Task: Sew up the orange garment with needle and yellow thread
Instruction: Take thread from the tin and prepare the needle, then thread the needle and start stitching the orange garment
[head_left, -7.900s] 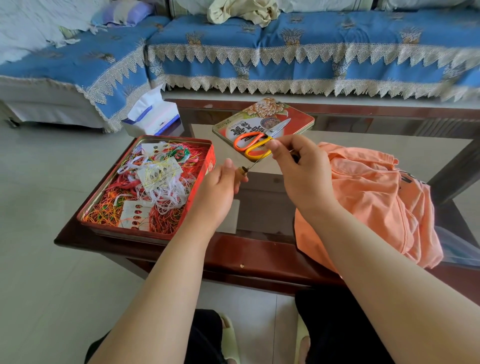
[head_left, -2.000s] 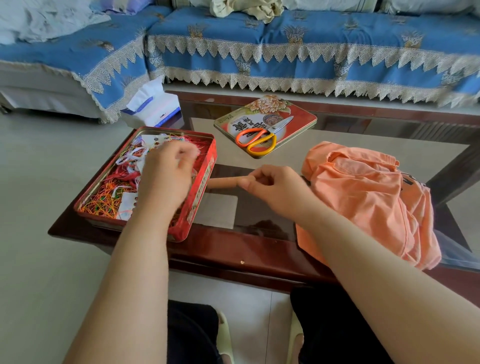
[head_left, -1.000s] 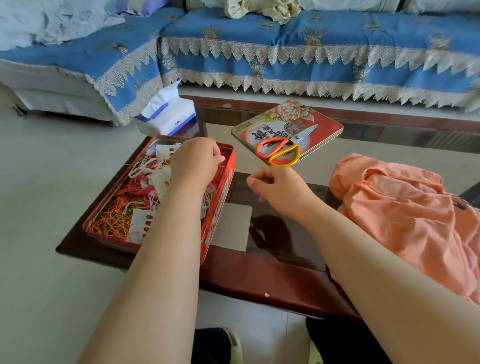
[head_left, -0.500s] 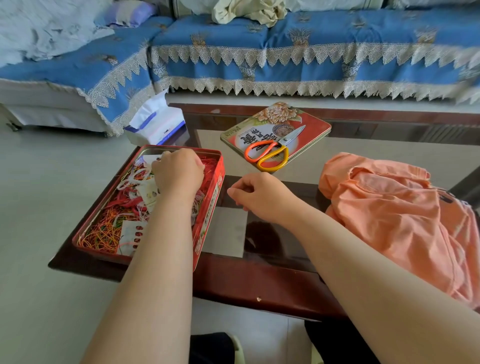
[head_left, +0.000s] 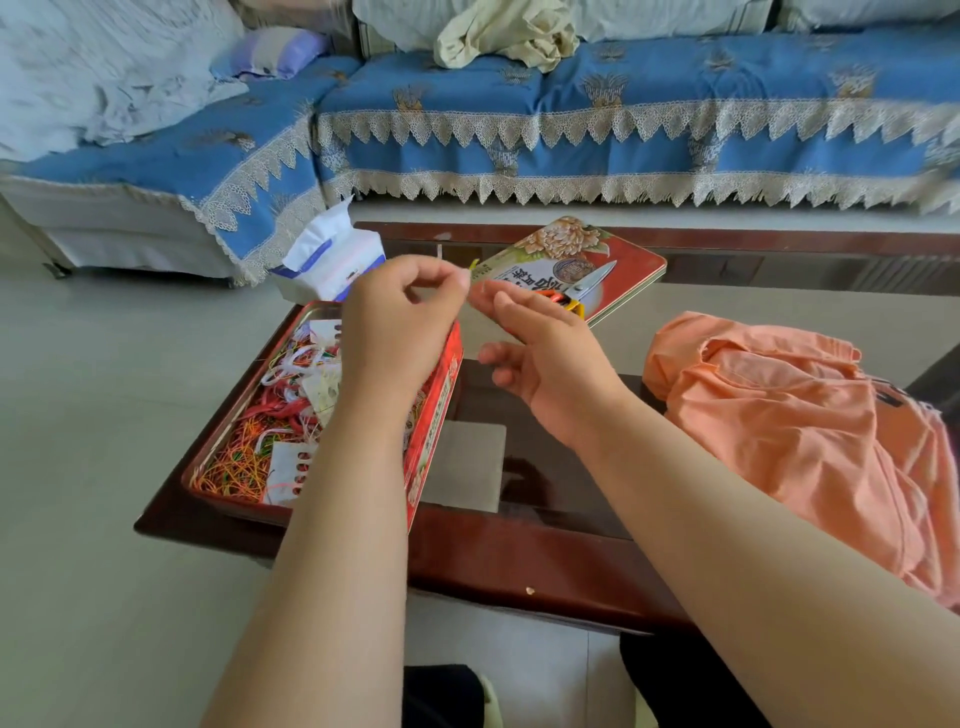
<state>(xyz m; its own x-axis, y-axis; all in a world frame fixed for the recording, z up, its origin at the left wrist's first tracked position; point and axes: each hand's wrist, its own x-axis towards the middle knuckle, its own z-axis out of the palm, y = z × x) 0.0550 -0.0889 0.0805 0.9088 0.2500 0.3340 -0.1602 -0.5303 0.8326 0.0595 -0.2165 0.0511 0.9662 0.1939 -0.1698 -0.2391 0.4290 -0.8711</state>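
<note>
Both hands are raised above the counter (head_left: 519, 551), between the red tin of threads (head_left: 434, 415) and the tin lid (head_left: 631, 270). The left hand (head_left: 400, 322) has its grip pinched on a short bit of yellow thread (head_left: 474, 265). The right hand (head_left: 545, 353) is released, fingers loosely spread beside it. The orange garment (head_left: 789, 415) lies crumpled at the counter's right, reaching its near edge. Bare glass shows between tin and garment.

1. The garment (head_left: 810, 441) is showing plain orange.
2. The tin (head_left: 436, 415) is showing red, holding red, orange, green and white threads (head_left: 260, 447).
3. The sofa cover (head_left: 623, 109) is showing blue with cream lace.
4. The scissors (head_left: 582, 291) are possibly showing orange-yellow handles.
</note>
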